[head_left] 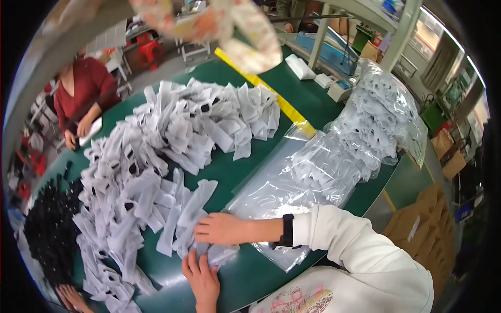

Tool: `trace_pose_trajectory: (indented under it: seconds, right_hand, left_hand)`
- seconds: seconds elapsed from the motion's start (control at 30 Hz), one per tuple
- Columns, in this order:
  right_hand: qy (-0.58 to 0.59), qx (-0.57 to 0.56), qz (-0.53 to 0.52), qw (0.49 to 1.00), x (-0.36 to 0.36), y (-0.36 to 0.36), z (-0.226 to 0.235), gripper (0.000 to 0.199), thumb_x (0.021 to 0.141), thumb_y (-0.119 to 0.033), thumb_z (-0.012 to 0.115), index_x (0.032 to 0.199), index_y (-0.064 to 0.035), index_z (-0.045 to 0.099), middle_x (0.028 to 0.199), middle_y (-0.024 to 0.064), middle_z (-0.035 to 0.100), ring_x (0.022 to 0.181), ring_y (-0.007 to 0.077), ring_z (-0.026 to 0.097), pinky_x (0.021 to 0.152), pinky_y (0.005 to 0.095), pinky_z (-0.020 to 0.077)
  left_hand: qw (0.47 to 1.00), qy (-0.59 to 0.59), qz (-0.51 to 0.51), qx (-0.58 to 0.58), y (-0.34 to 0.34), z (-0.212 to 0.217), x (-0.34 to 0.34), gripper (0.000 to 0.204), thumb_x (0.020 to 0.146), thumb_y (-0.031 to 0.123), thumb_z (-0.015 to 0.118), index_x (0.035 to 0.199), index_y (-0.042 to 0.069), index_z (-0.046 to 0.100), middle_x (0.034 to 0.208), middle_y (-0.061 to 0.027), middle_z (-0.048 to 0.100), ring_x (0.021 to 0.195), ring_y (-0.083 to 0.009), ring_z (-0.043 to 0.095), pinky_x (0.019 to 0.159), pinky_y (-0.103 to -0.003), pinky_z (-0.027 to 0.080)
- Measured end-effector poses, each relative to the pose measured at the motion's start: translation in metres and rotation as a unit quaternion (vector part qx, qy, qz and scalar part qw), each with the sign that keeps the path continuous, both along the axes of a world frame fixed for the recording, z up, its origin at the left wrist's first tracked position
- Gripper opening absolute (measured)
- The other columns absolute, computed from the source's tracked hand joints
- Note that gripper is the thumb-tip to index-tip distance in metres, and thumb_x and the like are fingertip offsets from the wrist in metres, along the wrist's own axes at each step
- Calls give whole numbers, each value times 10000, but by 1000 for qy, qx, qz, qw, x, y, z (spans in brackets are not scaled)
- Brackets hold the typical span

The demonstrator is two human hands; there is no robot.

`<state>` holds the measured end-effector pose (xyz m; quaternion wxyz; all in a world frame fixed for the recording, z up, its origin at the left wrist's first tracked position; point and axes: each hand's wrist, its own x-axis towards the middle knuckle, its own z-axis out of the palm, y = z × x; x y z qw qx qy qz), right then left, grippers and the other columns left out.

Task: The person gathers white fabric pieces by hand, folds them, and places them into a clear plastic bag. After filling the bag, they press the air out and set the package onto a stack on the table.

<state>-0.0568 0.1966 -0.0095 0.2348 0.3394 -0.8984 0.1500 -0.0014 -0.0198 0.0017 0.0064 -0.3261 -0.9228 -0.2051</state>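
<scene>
The right hand (pixel 222 228) lies across a grey cloth strip (pixel 223 255) and the left hand (pixel 202 280) touches it at 7 o'clock; whether either grips it I cannot tell. On the green tabletop (pixel 232 169), a heap of grey strips (pixel 130 156) spreads at 11 o'clock, clear plastic bags (pixel 261 194) at 2, a black pile (pixel 49 232) at 9.

Garment: white long-sleeved fabric sweatshirt (pixel 360 240); multicoloured printed graphic (pixel 317 301) with pink-red markings (pixel 296 295) on front. Flat black wristband (pixel 287 230) adjoins the right sleeve cuff (pixel 302 229). Left hand (pixel 202 281), right hand (pixel 222 229): bare.
</scene>
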Motion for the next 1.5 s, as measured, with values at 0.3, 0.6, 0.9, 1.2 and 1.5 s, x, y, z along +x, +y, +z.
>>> trace_pose_trajectory:
  seconds: [0.3,0.6,0.9,1.2,1.5]
  right_hand:
    - [-23,-22,40,999,-6,14,0,136,768,-191,597,793,-80,671,843,56,626,842,240,615,655,380,515]
    - [-207,-10,0,978,-3,31,20,198,752,-243,598,837,-96,701,841,119,664,837,293,630,716,421,514]
    - [-145,-62,13,987,-27,32,-4,232,839,-255,666,995,-84,653,955,62,624,947,262,589,782,374,504]
    - [-350,-56,31,935,-25,29,10,204,870,-247,645,976,-72,661,939,73,633,889,292,596,754,394,491]
    - [-30,32,-61,997,-55,69,14,239,829,-162,683,1046,-72,641,1052,63,608,893,262,602,762,373,494]
  left_hand:
    - [985,123,-36,-118,0,-19,0,624,881,290,610,1374,-46,428,1449,-296,361,1338,-485,309,1085,-572,275]
    - [1000,-5,-17,-12,28,-6,-1,678,761,36,655,1389,32,401,1376,-241,410,1254,-455,381,1067,-509,328]
    - [1000,21,19,13,23,4,1,610,823,183,676,1384,113,448,1462,-157,358,1246,-412,402,1063,-487,339]
    - [992,105,0,-68,21,16,-5,584,798,260,707,1321,114,492,1460,-152,351,1235,-407,410,1037,-497,365]
    - [998,-25,-60,27,22,14,-11,565,787,267,715,1290,120,502,1390,-152,398,1235,-402,403,1029,-490,370]
